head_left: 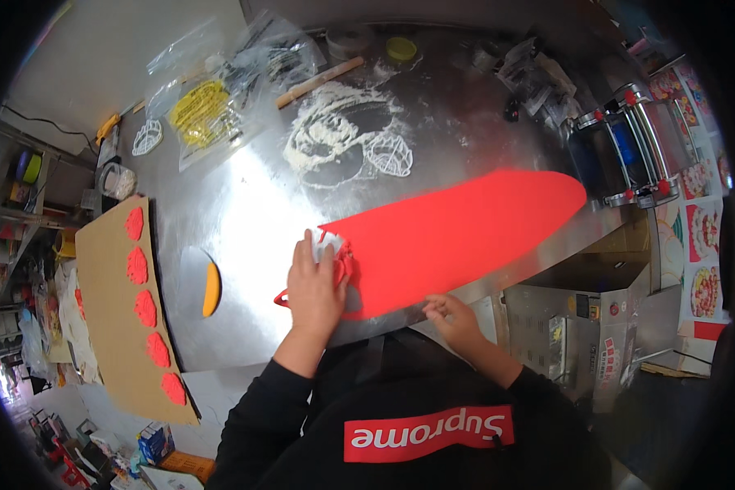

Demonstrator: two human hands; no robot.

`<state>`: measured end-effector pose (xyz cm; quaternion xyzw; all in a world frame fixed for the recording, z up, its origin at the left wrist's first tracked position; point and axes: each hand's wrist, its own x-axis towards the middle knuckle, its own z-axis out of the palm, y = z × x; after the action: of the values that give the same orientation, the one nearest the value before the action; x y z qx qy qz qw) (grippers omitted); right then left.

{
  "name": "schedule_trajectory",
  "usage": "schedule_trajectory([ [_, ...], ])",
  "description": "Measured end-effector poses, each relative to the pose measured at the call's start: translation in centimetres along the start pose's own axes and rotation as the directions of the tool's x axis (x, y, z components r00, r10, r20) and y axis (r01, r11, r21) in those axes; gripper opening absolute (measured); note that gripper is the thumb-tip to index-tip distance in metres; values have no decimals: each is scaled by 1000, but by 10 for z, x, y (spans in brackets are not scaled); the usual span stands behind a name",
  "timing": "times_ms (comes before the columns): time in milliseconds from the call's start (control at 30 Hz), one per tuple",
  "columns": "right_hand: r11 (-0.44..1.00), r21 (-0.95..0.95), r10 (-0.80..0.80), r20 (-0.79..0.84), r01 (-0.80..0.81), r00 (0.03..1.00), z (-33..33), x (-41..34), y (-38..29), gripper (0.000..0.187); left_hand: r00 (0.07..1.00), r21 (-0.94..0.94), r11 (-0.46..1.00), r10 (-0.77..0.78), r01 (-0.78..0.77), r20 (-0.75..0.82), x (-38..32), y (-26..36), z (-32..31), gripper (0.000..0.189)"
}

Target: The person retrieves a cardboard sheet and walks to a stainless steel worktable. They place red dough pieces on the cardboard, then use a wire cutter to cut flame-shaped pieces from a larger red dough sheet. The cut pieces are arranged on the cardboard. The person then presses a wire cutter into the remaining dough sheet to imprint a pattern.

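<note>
A long, thin sheet of red dough or fondant [459, 236] lies across the metal tabletop, its rounded end at the far right. At its left end my left hand [312, 288] is laid over a white plastic cutter [326, 244], fingers on its top; the hand hides much of it. Red scraps [345, 263] are bunched at the cutter's right, and a narrow red strip [280, 298] sticks out left of the hand. My right hand [450, 317], fingers loosely bent, is at the sheet's front edge with nothing visible in it.
A cardboard sheet [113, 306] at left carries several red cut-outs [146, 308]. Nearby lies a yellow-handled curved blade [211, 288]. Behind are white powder [324, 131], another white cutter [389, 155], a rolling pin [320, 82] and plastic bags [205, 113]. A roller machine [634, 147] stands right.
</note>
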<state>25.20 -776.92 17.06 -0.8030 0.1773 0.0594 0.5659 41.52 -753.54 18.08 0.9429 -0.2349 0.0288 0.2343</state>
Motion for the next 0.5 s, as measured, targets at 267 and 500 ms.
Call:
schedule_trajectory([
  [267, 995, 60, 84, 21, -85, 996, -15, 18, 3, 33, 975, 58, 997, 27, -41, 218, 18, 7, 66, 63],
  [500, 992, 125, 13, 128, -29, 992, -66, 48, 27, 35, 978, 99, 995, -13, -8, 209, 21, 7, 82, 71],
])
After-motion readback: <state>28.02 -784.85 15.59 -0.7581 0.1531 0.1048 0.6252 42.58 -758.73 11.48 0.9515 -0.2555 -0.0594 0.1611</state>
